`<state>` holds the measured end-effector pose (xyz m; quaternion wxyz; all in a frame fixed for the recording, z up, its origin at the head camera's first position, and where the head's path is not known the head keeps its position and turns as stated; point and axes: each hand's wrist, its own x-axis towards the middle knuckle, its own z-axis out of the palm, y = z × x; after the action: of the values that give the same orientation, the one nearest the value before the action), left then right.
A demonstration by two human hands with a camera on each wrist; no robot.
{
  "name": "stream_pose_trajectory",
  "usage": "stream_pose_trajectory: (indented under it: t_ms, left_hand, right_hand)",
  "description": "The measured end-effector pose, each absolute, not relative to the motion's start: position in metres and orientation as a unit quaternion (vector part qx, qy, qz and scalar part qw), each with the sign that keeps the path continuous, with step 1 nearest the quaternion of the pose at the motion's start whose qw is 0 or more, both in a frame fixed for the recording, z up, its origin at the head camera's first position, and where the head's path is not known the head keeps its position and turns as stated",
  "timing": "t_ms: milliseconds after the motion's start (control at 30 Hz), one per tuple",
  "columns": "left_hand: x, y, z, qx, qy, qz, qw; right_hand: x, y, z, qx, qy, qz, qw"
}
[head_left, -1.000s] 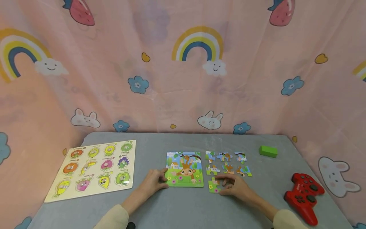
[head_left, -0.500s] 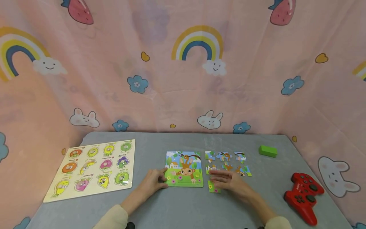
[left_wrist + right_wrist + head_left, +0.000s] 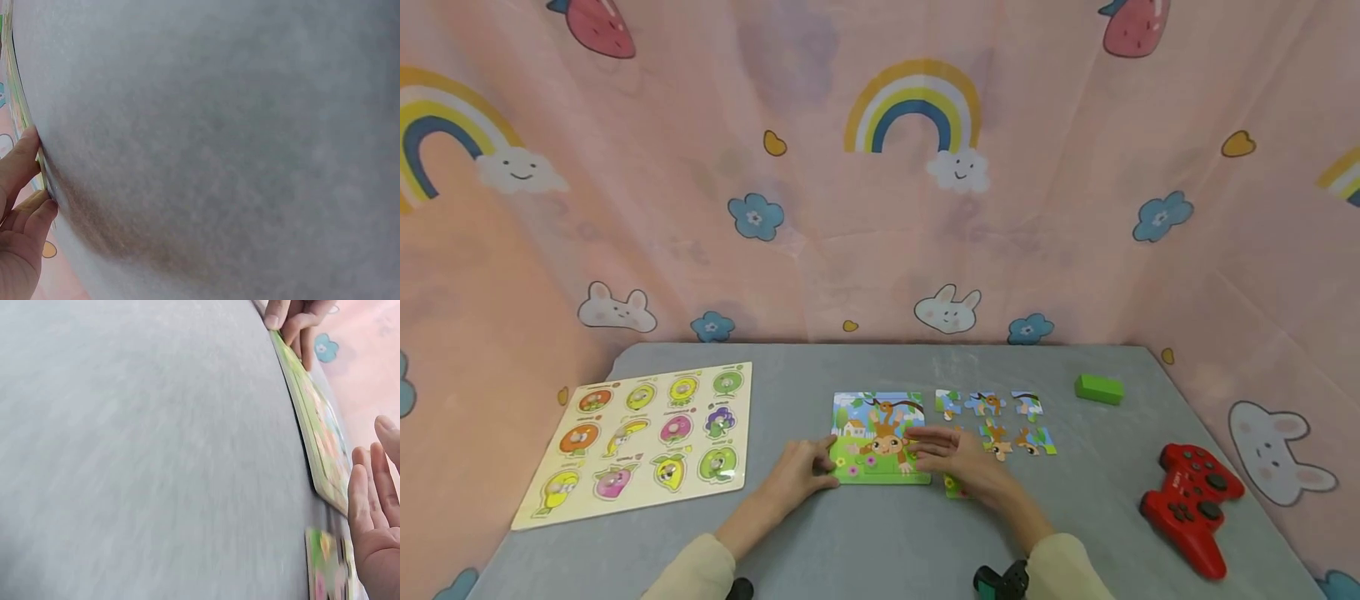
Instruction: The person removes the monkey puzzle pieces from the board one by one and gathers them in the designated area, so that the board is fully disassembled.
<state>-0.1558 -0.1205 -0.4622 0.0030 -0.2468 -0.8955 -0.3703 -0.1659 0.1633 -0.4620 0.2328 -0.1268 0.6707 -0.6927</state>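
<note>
The monkey jigsaw board (image 3: 868,471) lies flat on the grey table. My left hand (image 3: 797,475) holds its left edge with thumb and fingers in the head view; in the left wrist view those fingertips (image 3: 28,140) touch the thin edge. My right hand (image 3: 966,462) hovers over the board's right edge, its fingers straight and nothing held; the right wrist view shows this hand (image 3: 378,512) with its palm turned to the board. Beside the board lie several jigsaw pieces (image 3: 985,404). A flowered corner piece (image 3: 955,490) is partly hidden beneath the right hand.
A cream fruit puzzle board (image 3: 640,492) lies at the left of the table (image 3: 820,550). To the right are a green block (image 3: 1099,389) and a red game controller (image 3: 1191,508). A pink patterned curtain (image 3: 820,275) hangs behind the table.
My right hand has left the flowered corner piece and moved left, its fingers straightening, to the board's right edge. The left hand stays at the board's left edge. The head view has shifted slightly.
</note>
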Motion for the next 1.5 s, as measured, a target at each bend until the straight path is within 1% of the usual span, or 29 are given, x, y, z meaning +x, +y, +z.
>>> stream_pose_trajectory:
  t_ms: [167,367,500,667,867,1000,1200,1500]
  left_hand:
    - [-0.157,-0.119,-0.462,-0.251,-0.896,-0.366,0.004]
    - [-0.159,-0.118,-0.463,-0.247,-0.899,-0.362,0.004]
    - [-0.159,-0.118,-0.464,-0.246,-0.900,-0.361,0.003]
    - [-0.159,-0.118,-0.466,-0.248,-0.899,-0.362,0.002]
    - [-0.161,-0.119,-0.467,-0.249,-0.896,-0.368,0.003]
    - [-0.160,-0.119,-0.468,-0.253,-0.896,-0.364,0.004]
    - [-0.160,-0.121,-0.467,-0.251,-0.894,-0.371,0.002]
    - [-0.159,-0.124,-0.467,-0.247,-0.895,-0.371,0.002]
  right_hand:
    - [-0.174,0.153,-0.466,-0.140,0.668,-0.695,0.228]
    - [-0.178,0.149,-0.471,-0.152,0.687,-0.683,0.195]
    - [-0.178,0.146,-0.472,-0.175,0.706,-0.663,0.179]
    - [-0.176,0.144,-0.472,-0.202,0.735,-0.624,0.171]
    - [-0.174,0.142,-0.473,-0.213,0.763,-0.589,0.159]
    - [-0.173,0.139,-0.476,-0.200,0.794,-0.558,0.136]
    - [-0.172,0.129,-0.477,-0.205,0.837,-0.500,0.083]
    - [-0.174,0.119,-0.474,-0.229,0.864,-0.447,0.044]
